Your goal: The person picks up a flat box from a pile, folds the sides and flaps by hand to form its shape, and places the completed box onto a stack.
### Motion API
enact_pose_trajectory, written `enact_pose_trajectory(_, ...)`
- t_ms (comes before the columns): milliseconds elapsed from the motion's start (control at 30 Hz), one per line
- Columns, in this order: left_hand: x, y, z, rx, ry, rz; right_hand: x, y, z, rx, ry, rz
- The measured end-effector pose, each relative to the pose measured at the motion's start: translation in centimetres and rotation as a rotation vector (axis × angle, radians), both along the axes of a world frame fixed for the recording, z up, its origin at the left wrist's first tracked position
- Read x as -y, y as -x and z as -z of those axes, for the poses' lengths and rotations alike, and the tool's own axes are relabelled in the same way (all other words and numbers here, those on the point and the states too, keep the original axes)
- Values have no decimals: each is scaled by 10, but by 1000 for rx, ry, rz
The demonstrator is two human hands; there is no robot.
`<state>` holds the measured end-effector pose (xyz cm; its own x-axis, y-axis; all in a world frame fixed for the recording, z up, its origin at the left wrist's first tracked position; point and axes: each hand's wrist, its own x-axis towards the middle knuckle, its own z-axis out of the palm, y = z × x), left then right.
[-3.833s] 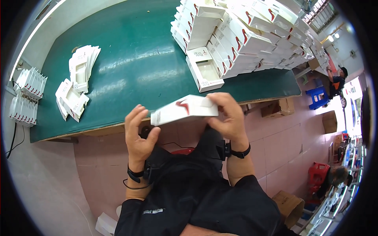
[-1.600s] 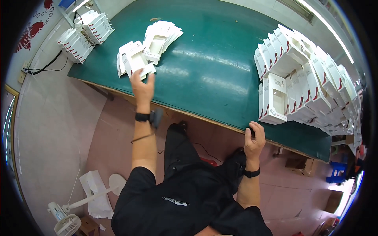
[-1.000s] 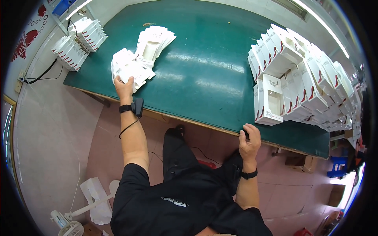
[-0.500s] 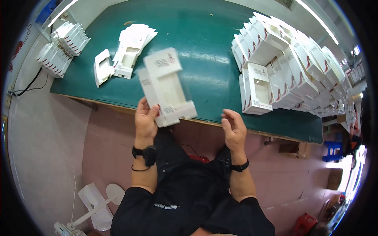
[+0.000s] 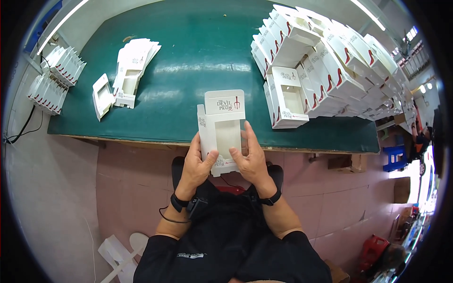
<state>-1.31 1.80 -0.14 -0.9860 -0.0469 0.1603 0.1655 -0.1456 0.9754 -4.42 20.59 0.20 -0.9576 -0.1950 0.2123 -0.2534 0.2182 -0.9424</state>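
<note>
A white cardboard box (image 5: 227, 132) with a window in its front is held upright before me, its top flap raised. My left hand (image 5: 199, 162) grips its left side, the thumb pressed on the lower front. On the other side my right hand (image 5: 251, 158) clasps the lower right edge, thumb on the front and fingers behind. Beyond the box, to the left on the table, lies a fanned stack of flat white box blanks (image 5: 132, 66). One more flat blank (image 5: 102, 95) rests beside that stack.
The green table (image 5: 188, 85) ends just ahead of my lap. Rows of folded white boxes (image 5: 325, 70) are piled at its right, with one box (image 5: 287, 96) at their near corner. More boxes (image 5: 49, 89) stand at far left. A blue stool (image 5: 394, 158) is on the floor at right.
The box blank has come toward the middle and been opened out from flat into a box shape. My right hand, empty before, has closed on its right side.
</note>
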Motion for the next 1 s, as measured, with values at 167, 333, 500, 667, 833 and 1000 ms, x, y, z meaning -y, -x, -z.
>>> enact_pose_trajectory(167,-3,-2,-4,69,-36,67,2,3,1,-347,-295,6)
enact_pose_trajectory(333,3,1,-2,107,-11,73,1,9,7,-383,-285,2)
enact_pose_trajectory(500,7,2,4,173,-39,72,-1,8,13,-125,-137,-13)
enact_pose_trajectory(667,9,-2,9,245,-43,80,-2,6,14,-121,-139,36)
enact_pose_trajectory(833,10,-2,15,266,-105,105,-2,7,20,-141,-134,51)
enact_pose_trajectory(1000,11,-1,14,262,-170,103,-3,5,10,-123,-120,39)
